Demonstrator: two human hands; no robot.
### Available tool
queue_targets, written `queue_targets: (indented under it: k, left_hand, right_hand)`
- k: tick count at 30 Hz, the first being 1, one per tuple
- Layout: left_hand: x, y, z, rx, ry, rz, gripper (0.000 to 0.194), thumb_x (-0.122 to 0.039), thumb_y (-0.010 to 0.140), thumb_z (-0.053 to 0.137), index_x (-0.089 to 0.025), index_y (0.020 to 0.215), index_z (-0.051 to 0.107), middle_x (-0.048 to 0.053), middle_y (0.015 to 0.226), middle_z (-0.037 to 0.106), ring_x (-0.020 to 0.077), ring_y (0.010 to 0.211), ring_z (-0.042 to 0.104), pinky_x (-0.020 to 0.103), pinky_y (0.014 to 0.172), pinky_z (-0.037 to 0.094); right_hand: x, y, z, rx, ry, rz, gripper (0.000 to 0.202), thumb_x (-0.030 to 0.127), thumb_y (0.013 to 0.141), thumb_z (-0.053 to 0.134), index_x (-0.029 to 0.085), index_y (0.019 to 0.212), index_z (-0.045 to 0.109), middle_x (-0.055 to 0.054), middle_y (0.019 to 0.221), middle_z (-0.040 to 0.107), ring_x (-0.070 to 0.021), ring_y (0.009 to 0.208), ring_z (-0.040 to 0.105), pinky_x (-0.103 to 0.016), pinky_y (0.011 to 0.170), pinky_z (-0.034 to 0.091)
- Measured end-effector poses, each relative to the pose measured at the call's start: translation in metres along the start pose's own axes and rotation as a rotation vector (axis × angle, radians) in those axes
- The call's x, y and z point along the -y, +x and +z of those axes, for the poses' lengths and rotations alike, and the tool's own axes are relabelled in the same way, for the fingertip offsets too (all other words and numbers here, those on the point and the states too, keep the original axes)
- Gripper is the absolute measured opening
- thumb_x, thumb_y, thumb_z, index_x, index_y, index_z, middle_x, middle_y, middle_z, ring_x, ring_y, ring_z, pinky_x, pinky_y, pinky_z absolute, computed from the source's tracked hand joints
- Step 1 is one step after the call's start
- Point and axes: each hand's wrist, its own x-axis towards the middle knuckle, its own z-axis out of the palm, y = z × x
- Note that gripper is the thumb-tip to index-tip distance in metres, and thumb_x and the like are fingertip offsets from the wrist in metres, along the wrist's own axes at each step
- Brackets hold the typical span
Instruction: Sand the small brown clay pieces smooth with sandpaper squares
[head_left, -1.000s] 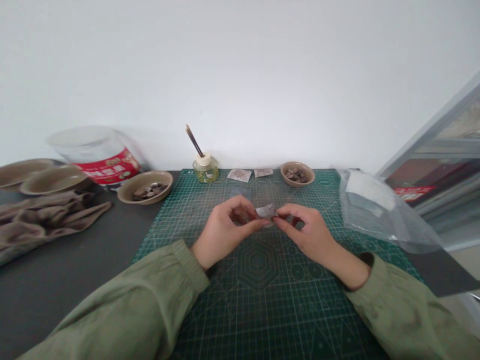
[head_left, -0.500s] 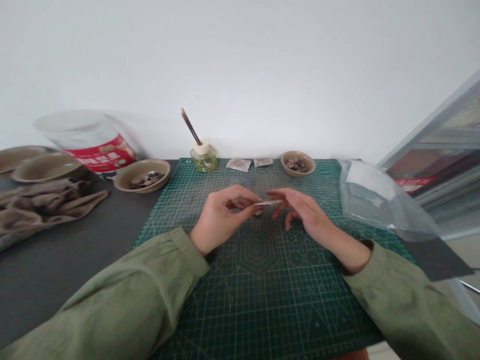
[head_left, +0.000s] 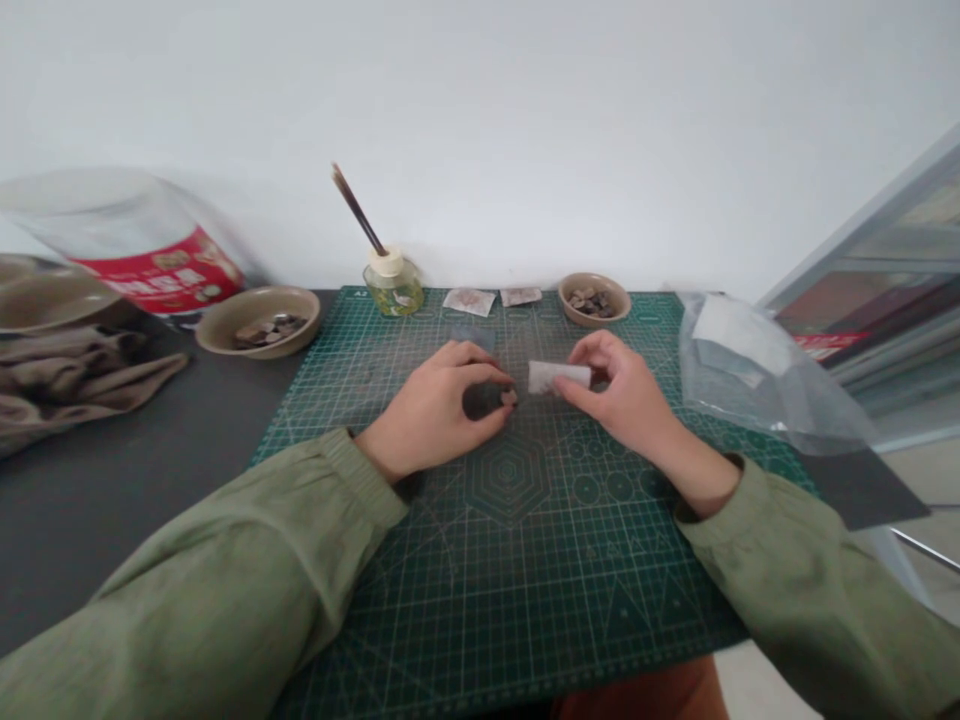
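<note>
My left hand (head_left: pixel 435 408) is over the green cutting mat (head_left: pixel 495 590), thumb and fingertips closed around a small brown piece (head_left: pixel 509 398). Just to its right, my right hand (head_left: pixel 626 395) pinches a small white packet (head_left: pixel 559 377) between thumb and fingers. The packet's left end points toward my left hand without touching it. Two more white packets with brownish contents, one (head_left: pixel 469 301) and another (head_left: pixel 520 296), lie at the mat's back edge. Beside them a small bowl (head_left: pixel 595 300) holds dark brown pieces.
Left of the mat are a bowl (head_left: pixel 259 322) of brown pieces, a clear jar with a red label (head_left: pixel 169 270), other bowls (head_left: pixel 56 300) and a brown cloth (head_left: pixel 82 385). A glass bottle with sticks (head_left: pixel 394 285) stands at the back; a plastic bag (head_left: pixel 765 375) lies right.
The white packet has gone from my left hand's pinch into my right hand's. My left fingers have moved down around the small brown piece. The view has shifted slightly.
</note>
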Motion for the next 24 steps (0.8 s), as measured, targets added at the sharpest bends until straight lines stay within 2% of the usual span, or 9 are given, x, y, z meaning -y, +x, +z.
queue_targets:
  k: [2,5,8,10,13,16,19,22,24]
  left_hand:
    - [0.001,0.000,0.000,0.035,0.019,0.005,0.020,-0.034,0.093,0.081,-0.025,0.110,0.087,0.010,0.120,0.078,0.0319,0.117,0.070,0.050,0.107,0.056]
    - [0.000,0.000,0.001,0.051,0.021,-0.019,0.018,-0.032,0.094,0.080,-0.025,0.109,0.085,0.008,0.113,0.080,0.0310,0.113,0.071,0.048,0.102,0.056]
    - [-0.002,-0.001,0.003,0.043,-0.002,-0.074,0.017,-0.029,0.091,0.084,-0.025,0.108,0.083,0.004,0.102,0.081,0.0264,0.096,0.074,0.041,0.087,0.056]
    - [-0.004,-0.003,0.004,0.036,-0.030,-0.108,0.017,-0.026,0.090,0.085,-0.025,0.107,0.082,0.002,0.098,0.082,0.0225,0.087,0.074,0.036,0.079,0.056]
    - [-0.007,-0.004,0.005,0.032,-0.092,-0.150,0.019,-0.024,0.090,0.086,-0.024,0.108,0.082,0.001,0.096,0.083,0.0204,0.083,0.075,0.033,0.076,0.056]
    - [-0.010,-0.004,0.006,0.020,-0.135,-0.186,0.017,-0.027,0.087,0.089,-0.024,0.104,0.085,0.001,0.094,0.083,0.0210,0.083,0.075,0.032,0.075,0.056]
    - [-0.013,-0.005,0.006,0.023,-0.170,-0.193,0.014,-0.029,0.088,0.089,-0.026,0.102,0.087,0.001,0.092,0.083,0.0209,0.083,0.075,0.032,0.073,0.056]
    - [-0.016,-0.004,0.006,0.018,-0.215,-0.218,0.014,-0.033,0.089,0.089,-0.026,0.101,0.089,0.001,0.088,0.083,0.0189,0.074,0.071,0.031,0.063,0.052]
    - [-0.018,-0.004,0.006,0.010,-0.259,-0.250,0.017,-0.037,0.089,0.089,-0.025,0.100,0.089,0.002,0.083,0.081,0.0177,0.068,0.067,0.030,0.058,0.049]
  right_hand:
    - [-0.001,-0.001,-0.001,0.039,-0.102,-0.020,0.029,0.025,0.087,0.084,0.025,0.108,0.064,0.000,0.089,0.077,-0.0217,0.077,0.070,-0.036,0.072,0.049]
    - [0.000,-0.002,-0.002,0.138,-0.220,-0.083,0.031,0.022,0.088,0.082,0.025,0.117,0.072,-0.002,0.099,0.081,-0.0255,0.091,0.074,-0.040,0.083,0.051]
    - [0.003,-0.002,-0.002,0.162,-0.286,-0.109,0.022,0.026,0.091,0.085,0.026,0.112,0.078,-0.004,0.103,0.082,-0.0275,0.096,0.073,-0.042,0.086,0.051]
    - [0.005,-0.002,-0.002,0.159,-0.224,-0.072,0.018,0.029,0.092,0.086,0.025,0.107,0.077,-0.004,0.101,0.082,-0.0252,0.090,0.073,-0.038,0.080,0.051]
    - [0.006,-0.002,-0.003,0.180,-0.135,-0.011,0.020,0.029,0.092,0.085,0.023,0.110,0.078,-0.003,0.096,0.083,-0.0221,0.081,0.072,-0.035,0.072,0.051]
    - [0.008,-0.003,-0.002,0.217,-0.184,-0.038,0.019,0.027,0.093,0.084,0.024,0.112,0.083,-0.003,0.102,0.085,-0.0240,0.088,0.075,-0.037,0.078,0.053]
    - [0.011,-0.004,-0.003,0.199,-0.215,-0.053,0.007,0.029,0.095,0.083,0.023,0.100,0.083,-0.002,0.095,0.083,-0.0234,0.083,0.073,-0.037,0.075,0.051]
    - [0.014,-0.006,-0.004,0.231,-0.051,0.050,0.015,0.036,0.097,0.083,0.021,0.099,0.082,-0.003,0.086,0.081,-0.0205,0.073,0.070,-0.034,0.066,0.050]
    - [0.015,-0.007,-0.004,0.280,0.127,0.128,0.022,0.040,0.096,0.085,0.020,0.102,0.080,-0.004,0.089,0.082,-0.0214,0.075,0.073,-0.034,0.067,0.055]
